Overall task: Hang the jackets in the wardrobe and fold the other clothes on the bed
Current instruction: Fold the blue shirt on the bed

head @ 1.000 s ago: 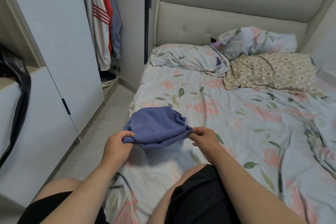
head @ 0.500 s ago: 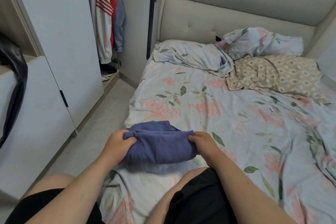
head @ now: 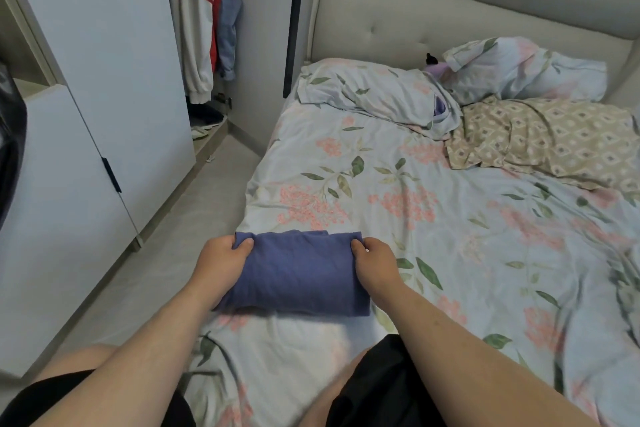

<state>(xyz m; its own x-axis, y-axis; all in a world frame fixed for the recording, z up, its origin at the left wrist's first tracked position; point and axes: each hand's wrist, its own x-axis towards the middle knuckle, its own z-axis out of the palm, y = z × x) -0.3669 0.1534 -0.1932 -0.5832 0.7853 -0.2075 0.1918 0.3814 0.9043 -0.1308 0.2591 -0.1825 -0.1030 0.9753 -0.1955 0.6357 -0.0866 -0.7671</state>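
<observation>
A blue garment [head: 298, 274], folded into a flat rectangle, lies on the floral bed sheet [head: 415, 204] near the bed's left edge. My left hand [head: 221, 262] grips its far left corner, thumb on top. My right hand [head: 375, 262] grips its far right corner the same way. In the open wardrobe [head: 204, 28] at the upper left hang a white jacket with red stripes [head: 194, 10], a red one and a blue one [head: 230, 21].
White wardrobe doors [head: 114, 80] line the left side, with a strip of floor [head: 166, 253] between them and the bed. Floral pillows [head: 381, 94] and a beige patterned pillow [head: 547, 139] lie by the padded headboard. A black bag [head: 10, 142] hangs at far left.
The blue garment was held up off the bed; both hands folded it over and brought it down flat on the sheet, still gripping its far corners.
</observation>
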